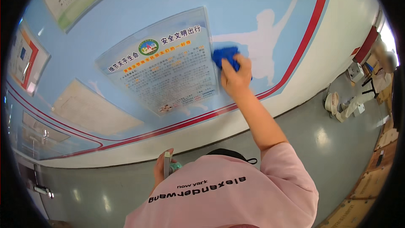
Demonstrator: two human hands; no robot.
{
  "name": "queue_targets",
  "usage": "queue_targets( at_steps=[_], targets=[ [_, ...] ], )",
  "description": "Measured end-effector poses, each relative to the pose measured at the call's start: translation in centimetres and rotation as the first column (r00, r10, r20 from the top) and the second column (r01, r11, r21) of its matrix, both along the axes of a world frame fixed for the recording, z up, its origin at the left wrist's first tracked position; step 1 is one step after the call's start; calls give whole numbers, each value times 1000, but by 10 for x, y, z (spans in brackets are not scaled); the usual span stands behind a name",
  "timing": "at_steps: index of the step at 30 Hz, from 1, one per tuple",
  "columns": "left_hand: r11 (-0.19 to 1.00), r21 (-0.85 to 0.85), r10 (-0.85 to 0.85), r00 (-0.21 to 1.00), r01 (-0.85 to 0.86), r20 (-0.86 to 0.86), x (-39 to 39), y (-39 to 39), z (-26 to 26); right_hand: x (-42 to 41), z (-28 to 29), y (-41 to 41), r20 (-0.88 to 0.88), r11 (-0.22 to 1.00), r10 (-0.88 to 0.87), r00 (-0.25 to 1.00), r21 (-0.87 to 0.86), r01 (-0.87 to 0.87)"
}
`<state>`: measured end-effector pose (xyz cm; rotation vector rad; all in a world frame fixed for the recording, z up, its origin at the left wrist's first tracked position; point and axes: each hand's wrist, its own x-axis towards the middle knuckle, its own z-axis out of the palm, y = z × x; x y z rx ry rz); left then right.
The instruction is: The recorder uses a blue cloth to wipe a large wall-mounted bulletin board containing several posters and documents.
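My right hand (237,76) is shut on a blue cloth (225,56) and presses it to the blue wall panel, at the right edge of a clear-covered printed poster (164,66). A pale painted figure (264,38) with raised arm lies just right of the cloth. Low at my left side, my left hand (159,167) holds a grey and pale-green object (167,164), whose kind I cannot tell; part of it is hidden behind my pink shirt. Something translucent green shows beside it.
More framed notices (28,58) hang at the left, with a blank beige panel (95,109) beneath. Grey floor (303,133) runs below the wall. At the far right a person (376,82) is near a white box (355,72), and cardboard boxes (367,180) line the edge.
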<state>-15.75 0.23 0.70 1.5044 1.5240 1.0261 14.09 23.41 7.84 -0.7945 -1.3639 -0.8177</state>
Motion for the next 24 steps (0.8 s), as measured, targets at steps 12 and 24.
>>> queue_targets(
  at_steps=[12, 24],
  targets=[
    [970, 120, -209, 977, 212, -40, 18, 11, -3, 53, -60, -98, -963, -140, -51, -264, 269, -953],
    [982, 79, -175, 985, 174, 3, 9, -7, -7, 45, -62, -101, -419, 420, 660, 623, -483, -769]
  ],
)
